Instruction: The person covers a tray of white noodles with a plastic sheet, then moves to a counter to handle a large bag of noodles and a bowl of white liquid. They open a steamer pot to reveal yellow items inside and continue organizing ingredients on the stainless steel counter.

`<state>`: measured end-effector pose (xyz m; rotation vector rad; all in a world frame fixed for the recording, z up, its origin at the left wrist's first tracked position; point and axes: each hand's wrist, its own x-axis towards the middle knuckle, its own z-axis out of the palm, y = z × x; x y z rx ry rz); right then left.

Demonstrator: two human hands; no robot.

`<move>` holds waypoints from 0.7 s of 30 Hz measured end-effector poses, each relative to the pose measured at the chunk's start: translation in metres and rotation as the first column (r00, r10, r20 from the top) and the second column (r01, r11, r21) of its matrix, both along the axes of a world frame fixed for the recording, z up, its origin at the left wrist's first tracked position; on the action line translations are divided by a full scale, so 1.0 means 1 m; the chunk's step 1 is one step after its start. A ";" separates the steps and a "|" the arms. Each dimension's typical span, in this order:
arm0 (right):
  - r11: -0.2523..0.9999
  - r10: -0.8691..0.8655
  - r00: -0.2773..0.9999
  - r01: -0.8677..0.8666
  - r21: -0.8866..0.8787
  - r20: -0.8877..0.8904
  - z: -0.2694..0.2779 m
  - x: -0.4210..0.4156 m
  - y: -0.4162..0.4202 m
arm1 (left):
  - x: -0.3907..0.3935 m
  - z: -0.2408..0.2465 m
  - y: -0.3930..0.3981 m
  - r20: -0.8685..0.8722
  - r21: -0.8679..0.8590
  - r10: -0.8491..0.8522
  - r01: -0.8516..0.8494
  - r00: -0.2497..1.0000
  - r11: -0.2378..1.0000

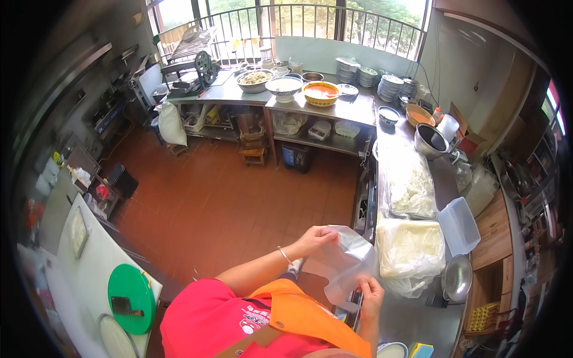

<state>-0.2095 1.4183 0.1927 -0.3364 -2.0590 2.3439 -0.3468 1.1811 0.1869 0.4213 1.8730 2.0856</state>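
Note:
A clear plastic bag (347, 264) hangs between my hands, spread out beside the steel counter's edge. My left hand (320, 239) pinches its upper left corner, a bracelet on the wrist. My right hand (370, 288) grips its lower right edge, near the counter. Just right of the bag, a pale, flat-topped stack wrapped in plastic film (409, 246) rests on the counter (421, 317). Beyond it is a plastic-covered tray of pale food pieces (409, 183); what the food is, I cannot tell.
A translucent plastic container (461, 226) and a metal bowl (457, 277) stand along the counter's right side. On the back counter are a yellow basin of orange-red liquid (321, 92) and stacked plates (348, 69). To the left, a cleaver (126, 307) lies on a green chopping board (118, 279).

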 end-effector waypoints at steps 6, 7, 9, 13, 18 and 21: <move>0.920 -0.222 0.975 0.214 -0.328 0.012 -0.005 -0.078 0.006 | -0.081 0.056 0.028 -0.883 -0.255 0.145 -0.715 0.447 0.651; 0.893 -0.253 0.967 0.247 -0.376 0.034 -0.013 -0.091 0.008 | -0.090 0.062 0.031 -0.897 -0.196 0.127 -0.637 0.424 0.746; 0.873 -0.284 0.954 0.297 -0.387 0.093 0.018 -0.123 -0.014 | -0.093 0.067 0.040 -0.552 -0.413 -0.119 -0.146 0.825 0.899; 0.901 -0.196 0.967 0.244 -0.359 0.165 0.012 -0.160 -0.016 | -0.131 0.050 0.076 -0.074 -0.345 -0.583 0.528 0.809 0.776; 0.882 -0.433 0.882 0.457 -0.117 0.183 0.014 -0.148 -0.002 | -0.170 0.005 0.114 0.249 0.241 -0.773 0.736 0.583 0.633; 0.412 -0.631 0.744 0.562 0.717 -0.220 -0.002 -0.107 0.015 | -0.184 0.007 0.134 0.652 0.614 -0.688 0.310 0.318 0.726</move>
